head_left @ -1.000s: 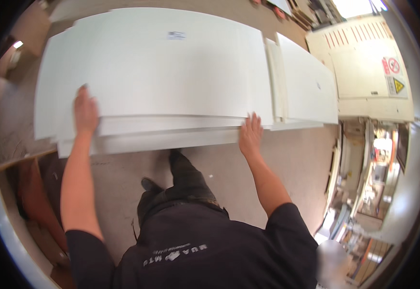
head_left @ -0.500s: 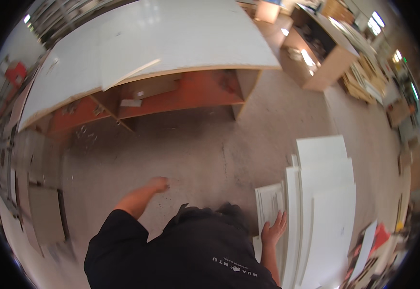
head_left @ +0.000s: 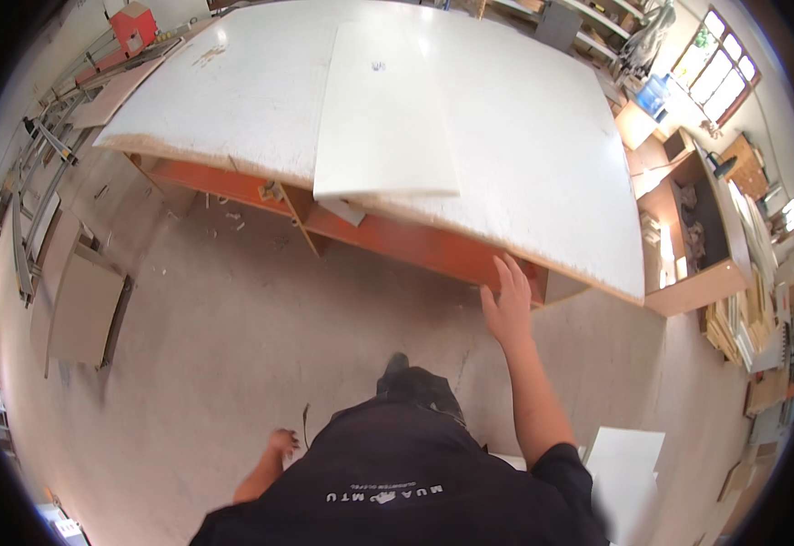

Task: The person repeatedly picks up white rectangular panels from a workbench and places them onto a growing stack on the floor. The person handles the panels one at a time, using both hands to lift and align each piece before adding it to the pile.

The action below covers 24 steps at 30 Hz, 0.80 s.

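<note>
My right hand (head_left: 509, 300) reaches forward at the near edge of a large workbench (head_left: 524, 155), fingers stretched out, nothing in them. Whether it touches the bench edge I cannot tell. A white rectangular panel (head_left: 383, 136) lies on the bench top, its near end sticking out slightly past the edge. Down by my left side hangs my left hand (head_left: 282, 442), its fingers loosely bent and apart, with no object visible in it. Behind my right arm, more white panels (head_left: 629, 473) stand at the lower right, partly hidden by my sleeve.
Under the bench top runs an orange-red shelf (head_left: 415, 241) with dividers and scraps. A wooden cabinet (head_left: 702, 237) stands at the right, boards leaning beside it. At the left are a grey-brown panel stand (head_left: 88, 305) and metal rails (head_left: 29, 214). Small scraps dot the floor.
My view has turned right, and I am away from the stacked white panels. My right hand has left them and is stretched toward the bench. My left hand has dropped beside me.
</note>
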Tool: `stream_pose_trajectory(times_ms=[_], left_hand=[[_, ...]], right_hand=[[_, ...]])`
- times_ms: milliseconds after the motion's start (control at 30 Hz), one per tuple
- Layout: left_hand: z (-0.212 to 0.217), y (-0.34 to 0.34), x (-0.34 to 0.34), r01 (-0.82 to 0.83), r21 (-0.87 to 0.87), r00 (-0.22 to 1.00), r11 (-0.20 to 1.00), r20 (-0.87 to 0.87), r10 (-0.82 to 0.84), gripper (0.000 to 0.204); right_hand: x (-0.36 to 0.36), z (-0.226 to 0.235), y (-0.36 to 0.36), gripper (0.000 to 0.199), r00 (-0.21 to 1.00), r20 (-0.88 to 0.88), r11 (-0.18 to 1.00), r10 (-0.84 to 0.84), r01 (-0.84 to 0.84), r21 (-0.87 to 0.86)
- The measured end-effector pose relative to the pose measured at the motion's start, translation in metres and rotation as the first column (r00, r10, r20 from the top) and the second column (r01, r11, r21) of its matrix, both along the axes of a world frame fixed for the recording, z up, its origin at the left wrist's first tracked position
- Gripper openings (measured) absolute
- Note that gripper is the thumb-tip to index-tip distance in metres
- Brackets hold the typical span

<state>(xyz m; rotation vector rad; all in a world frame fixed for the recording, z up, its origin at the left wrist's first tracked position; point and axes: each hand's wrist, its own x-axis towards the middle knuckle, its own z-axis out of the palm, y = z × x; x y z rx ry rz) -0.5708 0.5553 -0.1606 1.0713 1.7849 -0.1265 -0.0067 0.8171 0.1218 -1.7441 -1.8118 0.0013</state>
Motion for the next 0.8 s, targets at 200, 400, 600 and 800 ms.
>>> stream_pose_trajectory(times_ms=[200,400,600,800], left_hand=[[0.08,0.084,0.036,-0.38,0.288,0.876,0.879,0.418,0.242,0.026],[0.138,0.152,0.013,-0.625,0.178,0.765,0.76,0.332,0.552,0.026],[0.169,0.285,0.014,-0.719,0.117,0.593,0.685,0.616,0.518,0.031],[0.275,0.455,0.069,-0.554,0.12,0.501,0.824,0.839,0.214,0.06]], right_hand=[[-0.069,0.049,0.212,0.049,0.982,0.169,0.979,0.086,-0.114,0.167],[-0.129,0.059,0.266,0.06,0.99,0.125,0.895,-0.065,0.113,-0.431],[-0.122,0.054,0.254,0.064,0.98,0.172,0.941,-0.102,0.151,-0.304],[-0.16,0.054,0.198,0.065,0.944,0.291,0.897,-0.159,0.261,-0.356]])
